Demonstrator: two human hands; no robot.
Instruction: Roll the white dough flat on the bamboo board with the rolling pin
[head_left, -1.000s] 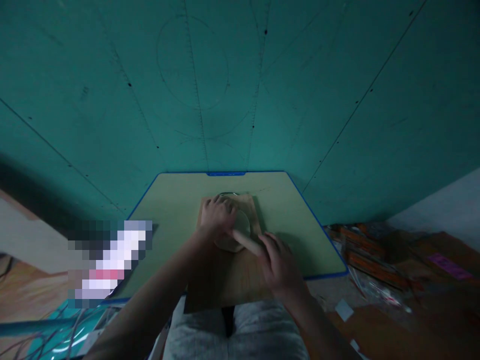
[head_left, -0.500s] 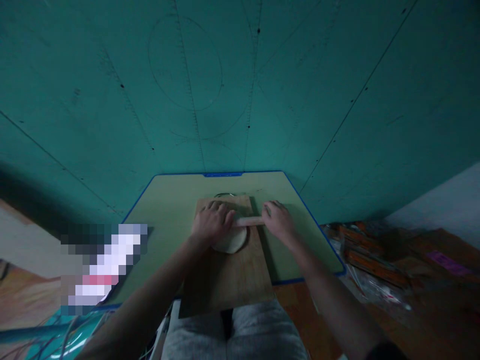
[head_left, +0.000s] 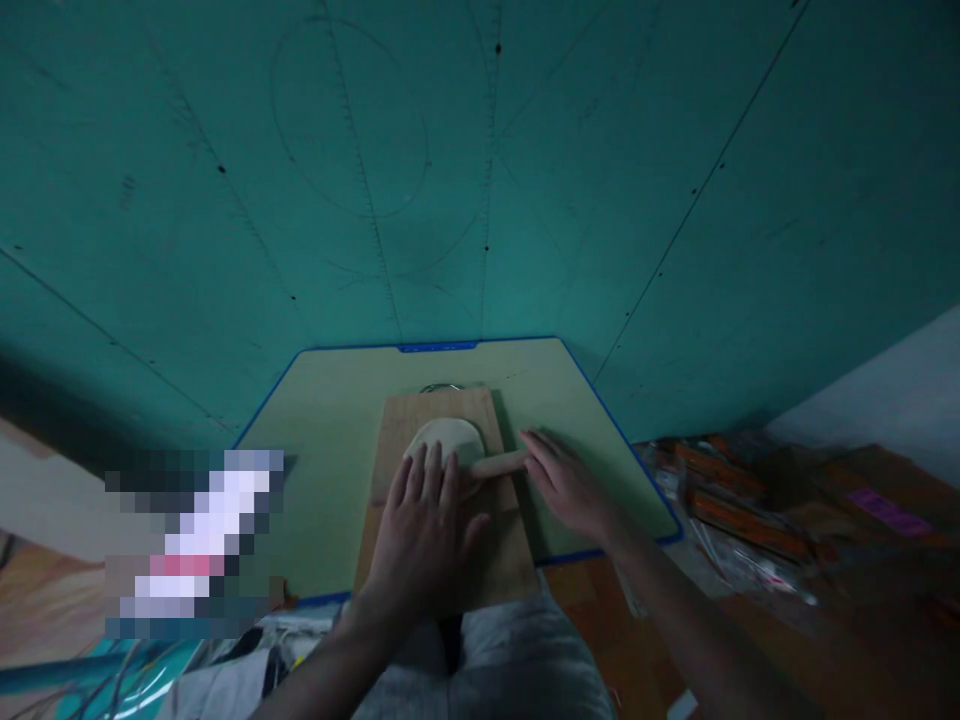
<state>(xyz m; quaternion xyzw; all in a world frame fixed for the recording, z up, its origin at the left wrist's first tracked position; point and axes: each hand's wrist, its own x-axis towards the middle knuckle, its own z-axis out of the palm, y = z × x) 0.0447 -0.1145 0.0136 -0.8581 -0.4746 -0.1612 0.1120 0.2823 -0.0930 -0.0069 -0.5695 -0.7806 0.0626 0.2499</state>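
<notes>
A round, flat sheet of dough (head_left: 446, 432) lies on a wooden board (head_left: 491, 560). My left hand (head_left: 420, 520) is palm down over its near part, fingers stretched forward and slightly apart, thumb out to the right. Across the dough's near right side runs a pale wooden rolling pin (head_left: 499, 464); its left part disappears beneath my left hand. At the pin's right end rests my right hand (head_left: 566, 485), with straight fingers lying over it and not wrapped around. That end of the pin is hidden.
Beneath the board is a pale green tabletop (head_left: 330, 430) with a blue edge, set against a green wall (head_left: 450, 200). A pixelated object (head_left: 202, 530) covers its left side. Cardboard and plastic-wrapped items (head_left: 742, 510) lie low on the right. My legs (head_left: 525, 650) are under the board's near edge.
Both hands and the rolling pin have come toward me, uncovering the dough's far part. My fingers, curled before, are now stretched out. The pin has tilted slightly and the view has shifted a little.
</notes>
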